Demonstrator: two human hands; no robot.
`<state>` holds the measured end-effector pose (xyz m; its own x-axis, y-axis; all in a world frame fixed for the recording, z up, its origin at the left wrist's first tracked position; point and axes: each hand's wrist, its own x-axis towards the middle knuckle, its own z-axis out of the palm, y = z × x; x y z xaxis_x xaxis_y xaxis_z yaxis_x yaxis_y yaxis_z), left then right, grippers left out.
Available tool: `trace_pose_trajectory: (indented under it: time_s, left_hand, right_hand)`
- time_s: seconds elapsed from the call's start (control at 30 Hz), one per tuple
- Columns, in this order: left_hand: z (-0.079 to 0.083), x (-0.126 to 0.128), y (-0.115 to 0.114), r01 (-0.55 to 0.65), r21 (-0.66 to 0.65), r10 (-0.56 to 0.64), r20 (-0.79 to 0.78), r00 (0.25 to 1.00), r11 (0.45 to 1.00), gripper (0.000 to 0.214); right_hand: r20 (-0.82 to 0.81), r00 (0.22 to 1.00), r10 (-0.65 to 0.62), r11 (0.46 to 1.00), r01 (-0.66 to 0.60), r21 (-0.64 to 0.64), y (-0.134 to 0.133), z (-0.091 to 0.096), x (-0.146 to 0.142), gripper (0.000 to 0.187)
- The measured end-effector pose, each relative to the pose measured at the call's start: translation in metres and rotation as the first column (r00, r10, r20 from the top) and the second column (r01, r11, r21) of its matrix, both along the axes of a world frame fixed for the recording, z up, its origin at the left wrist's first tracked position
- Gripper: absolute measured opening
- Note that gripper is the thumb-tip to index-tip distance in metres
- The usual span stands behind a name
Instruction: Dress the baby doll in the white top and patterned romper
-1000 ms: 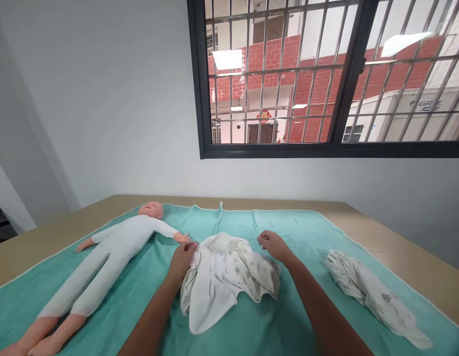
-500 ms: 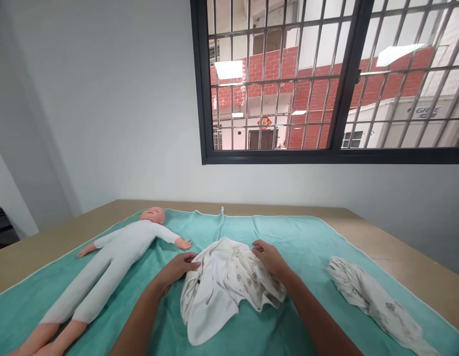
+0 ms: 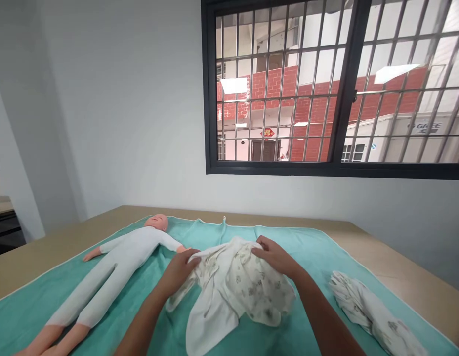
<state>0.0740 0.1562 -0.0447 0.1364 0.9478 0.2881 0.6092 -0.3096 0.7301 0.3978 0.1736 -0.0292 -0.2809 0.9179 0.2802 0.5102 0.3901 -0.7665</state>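
Observation:
A white baby garment [image 3: 214, 316] with a small printed pattern is bunched up in front of me, partly raised off the green cloth. My left hand [image 3: 182, 271] pinches its upper left edge between thumb and fingers. At its upper right, my right hand [image 3: 275, 254] grips the fabric the same way. The patterned right part hangs loose and is slightly blurred, while a plain white flap droops toward me. To the left lies a baby doll [image 3: 131, 252] on its back, arms spread, its body white; its near hand is partly behind my left hand.
The green cloth [image 3: 303, 247] covers much of the wooden table [image 3: 381, 249]. A second rolled white printed garment [image 3: 373, 311] lies on the right. Behind the table is a wall with a barred window [image 3: 277, 89].
Both hands have closed on the garment's upper edges and lifted it a little, spreading its sides outward. The camera view has tilted slightly upward.

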Motion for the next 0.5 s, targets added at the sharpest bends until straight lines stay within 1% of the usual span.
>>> trace_pose_trajectory:
  time_s: [0.07,0.1,0.17,0.23,0.3,0.4,0.43,0.47,0.5]
  left_hand:
    - [0.025,0.004,-0.018,-0.036,0.075,0.035,0.017,0.999,0.997,0.034]
    - [0.038,0.007,-0.029,-0.053,0.116,0.046,0.055,0.997,0.992,0.034]
    - [0.063,0.011,-0.051,-0.088,0.185,0.058,0.162,0.985,0.979,0.035]
    - [0.085,0.015,-0.072,-0.131,0.197,0.069,0.290,0.954,0.972,0.035]
    - [0.104,0.020,-0.089,-0.197,0.191,0.098,0.433,0.896,0.961,0.036]
    - [0.126,0.031,-0.108,-0.274,0.163,0.124,0.603,0.788,0.948,0.038]
    - [0.132,0.035,-0.114,-0.300,0.156,0.139,0.632,0.763,0.941,0.038]
    - [0.137,0.039,-0.119,-0.341,0.162,0.166,0.637,0.753,0.926,0.037]
    - [0.141,0.042,-0.124,-0.393,0.205,0.198,0.608,0.769,0.896,0.036]
  right_hand:
    - [-0.058,0.998,0.009,1.000,-0.007,0.031,-0.016,0.026,0.008,0.029]
    - [-0.091,0.996,0.015,0.999,-0.012,0.043,-0.025,0.038,0.012,0.030]
    - [-0.161,0.987,0.029,0.998,-0.018,0.065,-0.042,0.059,0.019,0.032]
    - [-0.233,0.972,0.025,0.997,-0.006,0.081,-0.057,0.075,0.026,0.034]
    - [-0.323,0.946,0.021,0.996,0.009,0.091,-0.069,0.085,0.034,0.035]
    - [-0.453,0.891,0.032,0.994,0.019,0.109,-0.080,0.092,0.040,0.032]
    - [-0.476,0.879,0.037,0.994,0.018,0.110,-0.082,0.094,0.040,0.029]
    - [-0.480,0.876,0.034,0.994,0.022,0.110,-0.083,0.095,0.038,0.025]
    - [-0.465,0.885,0.023,0.994,0.031,0.109,-0.084,0.096,0.036,0.021]
